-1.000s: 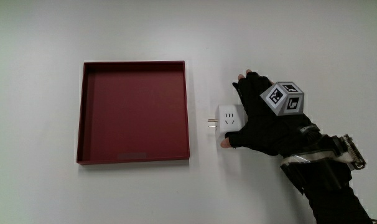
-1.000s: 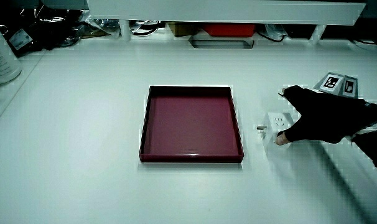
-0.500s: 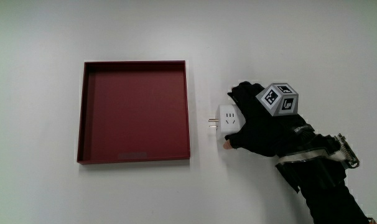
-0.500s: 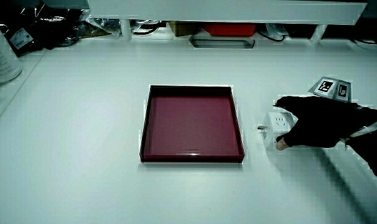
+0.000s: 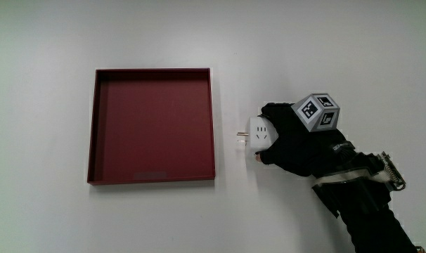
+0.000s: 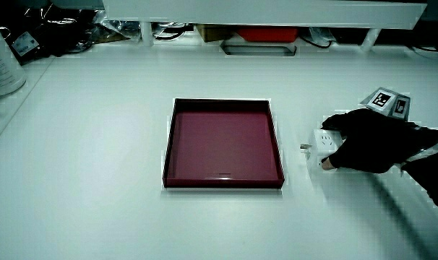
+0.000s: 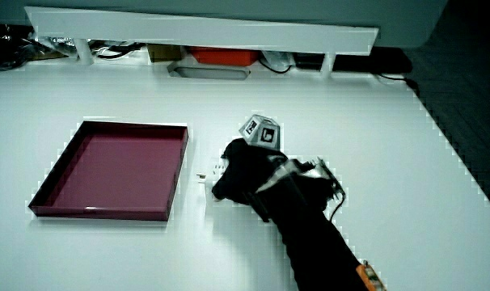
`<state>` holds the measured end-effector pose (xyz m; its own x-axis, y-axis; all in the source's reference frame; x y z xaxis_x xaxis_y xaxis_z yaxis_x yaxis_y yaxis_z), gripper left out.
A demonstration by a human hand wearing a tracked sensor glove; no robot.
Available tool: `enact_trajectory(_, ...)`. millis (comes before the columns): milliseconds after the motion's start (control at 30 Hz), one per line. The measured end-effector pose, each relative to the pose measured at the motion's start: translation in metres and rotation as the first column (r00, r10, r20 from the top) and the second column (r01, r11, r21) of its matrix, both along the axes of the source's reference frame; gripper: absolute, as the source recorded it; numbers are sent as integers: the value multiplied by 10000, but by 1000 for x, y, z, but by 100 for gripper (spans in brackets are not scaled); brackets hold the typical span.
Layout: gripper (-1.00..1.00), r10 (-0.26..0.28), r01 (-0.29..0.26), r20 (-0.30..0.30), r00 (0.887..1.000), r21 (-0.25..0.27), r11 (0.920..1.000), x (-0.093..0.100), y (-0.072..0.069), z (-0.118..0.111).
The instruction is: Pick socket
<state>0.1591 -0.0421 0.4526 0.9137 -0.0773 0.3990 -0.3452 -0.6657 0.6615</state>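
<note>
The socket is a small white cube with metal prongs pointing at the dark red tray. It sits on the white table beside the tray; in both side views only a bit of it shows, socket, socket. The hand in its black glove lies over the socket with fingers and thumb curled around its sides. A patterned cube rides on the back of the hand. In both side views the hand hides most of the socket.
The square tray has low walls and nothing in it. A low partition runs along the table's edge farthest from the person, with boxes and cables under it. A white container stands at the table's corner.
The fingers have curled from spread to closed around the socket. The socket has tilted slightly, its prongs still facing the tray.
</note>
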Motion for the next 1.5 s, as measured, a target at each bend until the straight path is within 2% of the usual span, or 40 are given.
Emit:
enact_trajectory(133,0,7,-7,4,10000,-378,9993,-2,-2,11)
enact_trajectory(300,0,-42,20,-361,9993,-601,9982,-3,-1,24)
enact_trajectory(433,5,-118,109,-113,9999,-782,9969,-4,-2,26)
enact_trajectory(500,14,-83,75,-124,9999,-605,9981,-4,-2,25)
enact_trajectory(633,32,-45,51,211,9998,-270,9996,-5,-1,23)
enact_trajectory(667,36,36,-25,445,9990,-249,9997,-5,-1,22)
enact_trajectory(800,55,95,-101,623,9980,102,9999,-5,0,20)
enact_trajectory(867,64,231,-242,693,9973,147,9996,-3,-1,21)
enact_trajectory(1133,100,322,-406,931,9951,897,9951,-1,1,19)
enact_trajectory(1267,100,343,-468,1002,9944,1243,9911,-1,2,19)
enact_trajectory(1367,100,335,-471,1066,9937,1280,9907,-1,1,17)
enact_trajectory(1433,100,343,-525,1230,9918,1483,9875,0,0,12)
enact_trajectory(1500,100,351,-611,1668,9854,1533,9863,-2,-1,1)
